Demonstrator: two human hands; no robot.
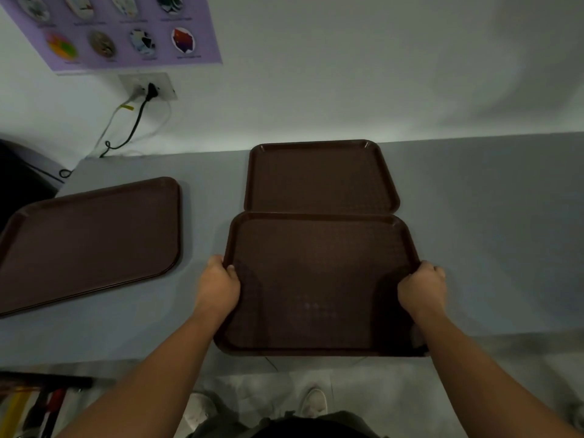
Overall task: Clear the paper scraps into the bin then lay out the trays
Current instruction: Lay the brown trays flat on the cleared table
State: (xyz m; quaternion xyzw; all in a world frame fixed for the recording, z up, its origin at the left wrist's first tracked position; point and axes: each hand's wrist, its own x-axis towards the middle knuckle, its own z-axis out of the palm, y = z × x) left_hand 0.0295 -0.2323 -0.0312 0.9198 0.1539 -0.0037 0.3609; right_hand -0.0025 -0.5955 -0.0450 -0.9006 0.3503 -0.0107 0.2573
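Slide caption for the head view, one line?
Left hand and right hand grip the near tray; far tray beyond, tray stack at left.

Views: one. Head camera, wide-angle, worn by a person standing at the near edge of the counter (489, 241). Faces forward and steeply down, across the counter to the wall (347, 74) behind it. Close range: left hand (218, 284) and right hand (422, 287) sit mid-frame over the counter's near edge, gripping the near tray (319, 279). Forearms (164, 374) enter from the bottom of the frame. Below that edge: floor (379, 384), shoes (314, 403).
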